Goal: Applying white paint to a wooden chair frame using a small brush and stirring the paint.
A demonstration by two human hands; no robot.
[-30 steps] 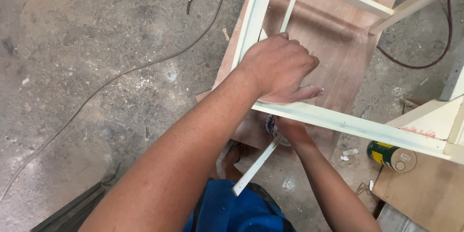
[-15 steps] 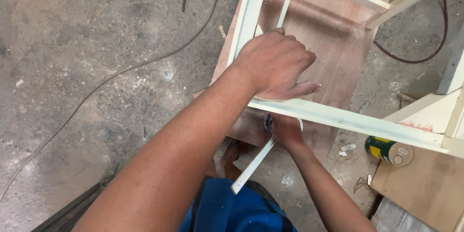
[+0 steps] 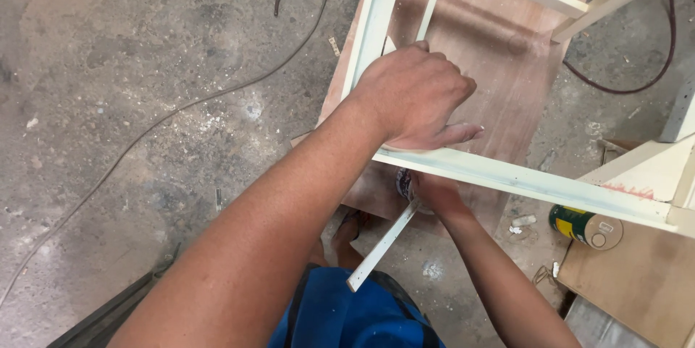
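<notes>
Left hand clasps white frame; right hand grips white strip

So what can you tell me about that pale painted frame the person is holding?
The frame looks like wood painted cream-white, built of slim square bars joined at right angles. It stands over a brown plywood sheet on the concrete floor. The left hand grips its near corner from above; the right hand reaches beneath the front bar, holding a thin white strip.
</notes>
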